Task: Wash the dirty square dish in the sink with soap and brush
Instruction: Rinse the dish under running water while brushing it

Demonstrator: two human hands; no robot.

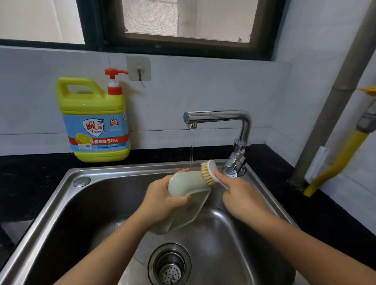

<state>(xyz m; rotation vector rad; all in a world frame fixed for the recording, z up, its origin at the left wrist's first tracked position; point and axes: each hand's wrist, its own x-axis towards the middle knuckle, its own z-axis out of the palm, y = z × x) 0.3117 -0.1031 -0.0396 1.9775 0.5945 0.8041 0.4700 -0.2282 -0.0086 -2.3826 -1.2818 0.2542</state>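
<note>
One pale green square dish is held tilted on edge above the basin of the steel sink, just under the thin stream from the chrome tap. The left hand has its fingers wrapped round the dish's near edge. The right hand has its fingers closed on the white brush, bristles touching the dish's upper right corner. A yellow soap bottle stands on the dark desk behind the sink.
</note>
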